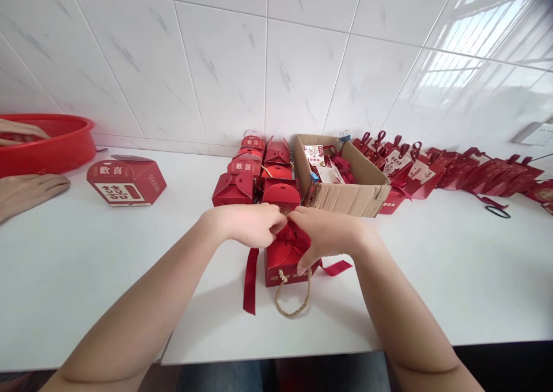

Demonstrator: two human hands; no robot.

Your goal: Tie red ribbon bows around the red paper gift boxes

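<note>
A red gift box [276, 275] with gold lettering stands on the white table in front of me. A dark red ribbon [250, 282] crosses its top, one tail hanging at the left and another lying out to the right. A twisted rope handle [292, 312] droops from the box's front. My left hand [254, 224] is closed at the top of the box, its fingertips pinched at the ribbon and partly hidden. My right hand [322, 235] grips the box from the right, thumb on the front face and fingers over the top.
Behind stand several red boxes [233, 189] and a cardboard box [349, 199] holding cards and ribbon. Small red bags [462, 170] line the wall at right, near scissors [496, 210]. At left are a red box [129, 180], a red basin [64, 144] and another person's hands [34, 190].
</note>
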